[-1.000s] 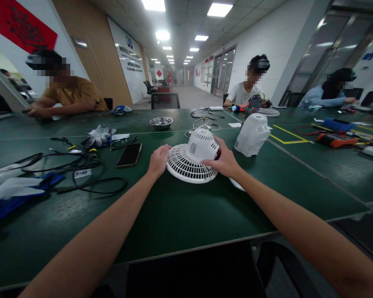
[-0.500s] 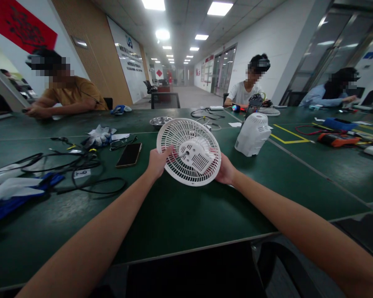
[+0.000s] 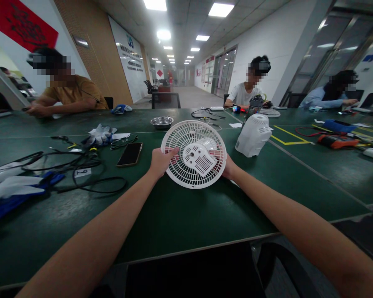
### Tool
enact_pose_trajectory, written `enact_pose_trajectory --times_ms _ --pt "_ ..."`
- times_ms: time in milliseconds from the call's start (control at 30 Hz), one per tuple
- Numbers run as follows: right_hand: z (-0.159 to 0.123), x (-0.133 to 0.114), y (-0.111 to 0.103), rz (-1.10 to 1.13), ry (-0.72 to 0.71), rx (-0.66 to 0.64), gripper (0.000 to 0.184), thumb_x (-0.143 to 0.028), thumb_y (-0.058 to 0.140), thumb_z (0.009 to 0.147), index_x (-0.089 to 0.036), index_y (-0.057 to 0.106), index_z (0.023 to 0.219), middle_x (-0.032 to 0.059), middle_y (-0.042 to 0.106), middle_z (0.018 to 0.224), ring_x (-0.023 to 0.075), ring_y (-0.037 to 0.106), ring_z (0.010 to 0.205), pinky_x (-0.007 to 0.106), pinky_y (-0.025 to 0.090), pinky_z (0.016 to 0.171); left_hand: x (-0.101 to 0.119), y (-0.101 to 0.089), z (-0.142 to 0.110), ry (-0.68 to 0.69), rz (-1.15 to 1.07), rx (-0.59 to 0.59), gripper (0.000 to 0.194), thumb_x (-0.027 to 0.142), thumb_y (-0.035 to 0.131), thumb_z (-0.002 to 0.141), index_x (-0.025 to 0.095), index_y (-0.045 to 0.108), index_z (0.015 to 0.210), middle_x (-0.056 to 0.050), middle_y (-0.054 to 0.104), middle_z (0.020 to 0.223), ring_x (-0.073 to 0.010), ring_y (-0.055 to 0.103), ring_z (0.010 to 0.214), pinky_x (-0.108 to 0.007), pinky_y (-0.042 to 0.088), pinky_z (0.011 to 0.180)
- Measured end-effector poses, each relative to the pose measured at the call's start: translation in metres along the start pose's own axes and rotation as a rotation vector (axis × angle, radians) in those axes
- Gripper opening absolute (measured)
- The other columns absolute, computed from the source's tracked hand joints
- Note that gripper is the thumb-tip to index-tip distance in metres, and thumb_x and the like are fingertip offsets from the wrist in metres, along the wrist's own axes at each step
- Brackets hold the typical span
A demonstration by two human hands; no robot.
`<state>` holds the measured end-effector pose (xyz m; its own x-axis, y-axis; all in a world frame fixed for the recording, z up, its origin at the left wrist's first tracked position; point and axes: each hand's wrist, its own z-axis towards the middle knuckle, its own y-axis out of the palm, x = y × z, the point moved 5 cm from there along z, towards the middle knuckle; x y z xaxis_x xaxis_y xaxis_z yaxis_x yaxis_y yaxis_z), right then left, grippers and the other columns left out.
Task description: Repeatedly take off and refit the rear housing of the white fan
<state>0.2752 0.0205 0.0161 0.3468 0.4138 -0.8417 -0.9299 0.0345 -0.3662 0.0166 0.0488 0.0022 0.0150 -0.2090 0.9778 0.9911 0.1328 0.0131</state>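
A round white fan grille, with a slotted hub at its middle, is held up above the green table, its face tilted toward me. My left hand grips its left rim, thumb lying over the ribs. On the opposite side my right hand is closed around the edge, its fingers mostly hidden behind the grille. A translucent part shows through the ribs at the upper right of the hub. To the right of the grille a white plastic housing stands on the table.
Left of my hands lie a phone, black cables and gloves. A metal bowl sits behind the grille. An orange-and-black meter lies at the right beyond yellow tape. Several people sit around the table.
Both hands have shifted the grille slightly to the right and down, and its face is turned a little. The grip stays on both sides.
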Motion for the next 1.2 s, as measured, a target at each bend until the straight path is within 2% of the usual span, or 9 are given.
enact_pose_trajectory --times_ms 100,200,333,533,633,733,867,1033,1200 --pt "0.005 0.007 -0.032 -0.187 0.028 0.223 0.083 -0.053 0.07 0.079 -0.027 0.035 0.15 0.0096 0.067 0.125 0.0306 0.067 0.105 0.056 0.053 0.097 -0.003 0.0 0.001 0.0 -0.004 -0.007 0.029 0.034 0.082 0.075 0.009 0.074 0.088 -0.01 0.076 0.079 -0.0237 0.075 0.07 -0.041 0.064 0.07" --pt "0.008 0.003 -0.061 -0.447 -0.062 0.309 0.082 -0.043 0.075 0.074 -0.027 0.041 0.148 0.0135 0.061 0.133 0.035 0.061 0.115 0.058 0.046 0.104 -0.008 -0.001 0.003 -0.037 -0.002 -0.003 0.029 0.033 0.083 0.075 0.009 0.074 0.089 -0.013 0.077 0.084 -0.0241 0.075 0.072 -0.042 0.065 0.073" --pt "0.011 0.019 -0.08 -0.66 -0.009 0.296 0.081 -0.034 0.075 0.073 -0.025 0.044 0.147 0.0159 0.058 0.127 0.0368 0.061 0.111 0.059 0.047 0.101 -0.011 -0.003 0.004 -0.073 0.015 -0.005 0.027 0.032 0.082 0.077 0.011 0.073 0.091 -0.013 0.077 0.088 -0.0247 0.075 0.075 -0.042 0.064 0.074" --pt "0.018 0.033 -0.082 -0.768 0.061 0.245 0.073 -0.031 0.075 0.072 -0.022 0.052 0.141 0.0149 0.055 0.118 0.0362 0.06 0.107 0.057 0.046 0.102 -0.008 -0.006 0.003 -0.093 0.086 -0.041 0.024 0.032 0.08 0.079 0.012 0.073 0.09 -0.011 0.077 0.083 -0.0244 0.074 0.072 -0.043 0.063 0.073" --pt "0.015 0.01 -0.097 -0.795 -0.056 0.453 0.061 -0.031 0.07 0.076 -0.021 0.054 0.134 0.0158 0.052 0.124 0.0383 0.05 0.122 0.059 0.038 0.109 -0.006 -0.008 0.002 -0.086 0.136 -0.061 0.022 0.033 0.079 0.08 0.013 0.073 0.087 -0.011 0.077 0.081 -0.0242 0.074 0.072 -0.043 0.063 0.073" --pt "0.008 -0.008 -0.125 -0.812 -0.106 0.734 0.067 -0.028 0.068 0.074 -0.022 0.046 0.137 0.0169 0.044 0.138 0.0381 0.038 0.136 0.061 0.028 0.115 -0.005 -0.009 0.002 -0.078 0.148 -0.074 0.022 0.033 0.078 0.081 0.013 0.074 0.088 -0.011 0.077 0.083 -0.0238 0.074 0.072 -0.042 0.062 0.074" --pt "0.001 0.015 -0.163 -0.745 0.095 0.957 0.085 -0.026 0.071 0.067 -0.02 0.034 0.143 0.02 0.042 0.144 0.0392 0.039 0.139 0.061 0.029 0.114 -0.006 -0.009 0.003 -0.05 0.162 -0.086 0.023 0.034 0.078 0.081 0.013 0.074 0.089 -0.01 0.077 0.082 -0.0238 0.074 0.071 -0.042 0.062 0.072" --pt "0.007 0.083 -0.175 -0.467 0.484 0.759 0.088 -0.037 0.086 0.057 -0.018 0.043 0.131 0.0192 0.061 0.128 0.0366 0.062 0.118 0.053 0.047 0.103 -0.002 -0.009 0.002 -0.029 0.188 -0.069 0.02 0.032 0.077 0.081 0.013 0.074 0.087 -0.009 0.076 0.079 -0.0235 0.073 0.071 -0.042 0.062 0.073" --pt "0.008 0.09 -0.174 -0.517 0.504 0.798 0.083 -0.04 0.09 0.05 -0.018 0.052 0.12 0.0203 0.065 0.125 0.0389 0.064 0.118 0.054 0.049 0.102 -0.001 -0.008 0.001 -0.068 0.164 -0.088 0.02 0.031 0.077 0.082 0.013 0.074 0.091 -0.009 0.077 0.084 -0.0236 0.074 0.074 -0.042 0.062 0.075"
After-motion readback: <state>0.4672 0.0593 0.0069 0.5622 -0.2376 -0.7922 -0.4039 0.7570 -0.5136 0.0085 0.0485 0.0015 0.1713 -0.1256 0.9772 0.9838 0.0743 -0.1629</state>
